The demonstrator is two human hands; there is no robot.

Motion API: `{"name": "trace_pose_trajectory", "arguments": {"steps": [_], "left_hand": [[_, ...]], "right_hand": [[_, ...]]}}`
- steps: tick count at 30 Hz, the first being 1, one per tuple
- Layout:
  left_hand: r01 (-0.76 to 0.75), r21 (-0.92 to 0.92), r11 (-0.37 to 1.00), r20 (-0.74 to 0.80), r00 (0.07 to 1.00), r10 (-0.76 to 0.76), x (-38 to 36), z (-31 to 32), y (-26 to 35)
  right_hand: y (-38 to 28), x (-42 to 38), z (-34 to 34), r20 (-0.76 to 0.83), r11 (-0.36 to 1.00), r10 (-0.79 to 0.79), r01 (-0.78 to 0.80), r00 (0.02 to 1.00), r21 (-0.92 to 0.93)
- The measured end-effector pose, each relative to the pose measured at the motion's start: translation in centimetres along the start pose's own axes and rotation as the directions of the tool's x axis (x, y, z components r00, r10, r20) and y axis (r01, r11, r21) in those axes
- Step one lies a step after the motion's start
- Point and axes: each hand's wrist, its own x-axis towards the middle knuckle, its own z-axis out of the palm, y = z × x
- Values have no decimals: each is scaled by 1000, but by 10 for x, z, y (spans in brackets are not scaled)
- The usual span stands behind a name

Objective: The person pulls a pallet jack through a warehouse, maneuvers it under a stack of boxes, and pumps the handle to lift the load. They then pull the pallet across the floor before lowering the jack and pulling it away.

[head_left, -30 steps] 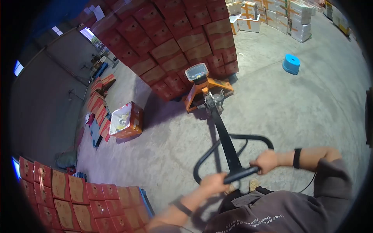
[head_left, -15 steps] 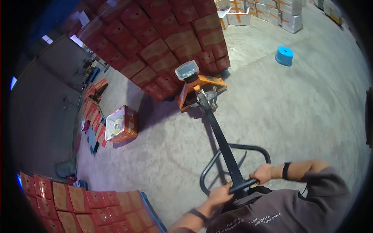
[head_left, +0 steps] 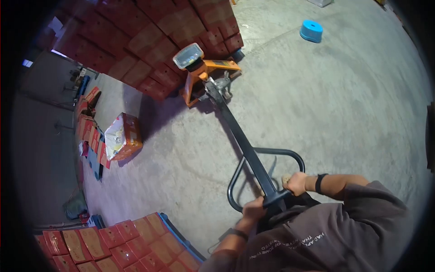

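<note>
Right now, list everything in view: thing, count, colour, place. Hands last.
pallet jack: one, orange body with black handle, centre, running from the stack to the hands
scale display: one, grey, on top of the jack
big stack: many red and tan boxes, top left, against the jack
near stack: many red boxes, bottom left
loose box: one, orange, open, on the floor at left
flat boxes: several, red, along the left wall
stool: one, blue, top right on the floor
floor: grey concrete
left hand: gripping the handle bar
right hand: gripping the handle bar, black wristband
</note>
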Motion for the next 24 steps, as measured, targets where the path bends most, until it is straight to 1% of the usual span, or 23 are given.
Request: {"name": "trace_pose_trajectory", "arguments": {"steps": [1,2,3,4,5,6,7,8,9,10,11,12,13,14,15,16,18,19,20,21,22,23,24], "left_hand": [[24,3,1000,-9,1000,-24,-6,9,5],[12,-20,1000,136,991,-9,0,-44,20],[162,103,981,253,950,-184,10,-112,57],[225,192,955,306,911,-276,18,-163,76],[265,172,949,286,908,-305,28,-215,92],[148,145,978,251,951,-181,35,-251,90],[83,104,991,250,962,-107,43,-278,85],[81,-1,997,272,959,-78,47,-286,81],[120,65,991,318,938,-134,47,-273,81],[159,133,978,366,909,-198,38,-250,83],[123,174,977,356,917,-179,29,-213,71],[85,5,996,370,925,-81,17,-165,43],[156,2,988,409,901,-143,14,-134,44],[197,45,979,405,893,-198,12,-95,45],[209,101,973,348,909,-231,13,-55,42],[177,78,981,239,952,-191,11,-33,24],[101,27,995,42,994,-102,5,-46,44],[-2,-47,999,11,1000,2,0,-65,38],[139,-18,990,220,967,-131,7,-130,64],[110,167,980,216,966,-145,15,-167,75],[164,185,969,239,949,-206,27,-212,88],[86,123,989,238,964,-114,34,-242,84],[141,56,988,328,932,-152,41,-264,87]], "right_hand": [[-2,-5,8,31,999,43,-43,999,-7],[-8,-17,-27,8,1000,15,-15,1000,27],[-17,-33,-77,-34,1000,-23,22,999,-5],[-28,-47,-129,-79,999,-9,6,997,-38],[-33,-55,-172,-169,997,-81,79,982,-16],[-31,-57,-211,-270,989,-145,147,952,-16],[-32,-55,-237,-265,983,-175,185,948,11],[-32,-52,-252,-262,974,-208,225,942,38],[-37,-51,-250,-77,988,-151,153,986,30],[-36,-48,-218,-54,990,-131,133,990,40],[-38,-48,-191,-18,995,-94,94,995,17],[-33,-42,-152,-4,996,-88,88,996,12],[-20,-30,-90,-64,994,-113,113,991,-3],[-10,-18,-40,-57,996,-88,89,994,24],[-9,-11,-17,-48,996,-71,73,996,44],[2,0,-2,-51,999,-48,49,998,18],[-16,-11,-25,-34,1000,12,-12,999,-9],[-10,-25,-43,-64,999,-29,32,998,38],[-18,-37,-85,-78,1000,-11,13,997,27],[-28,-48,-133,-139,999,-48,51,989,15],[-32,-54,-176,-170,997,-76,74,983,-20],[-35,-55,-210,-166,994,-108,108,980,-4],[-35,-53,-230,-152,989,-141,147,978,28]]}}
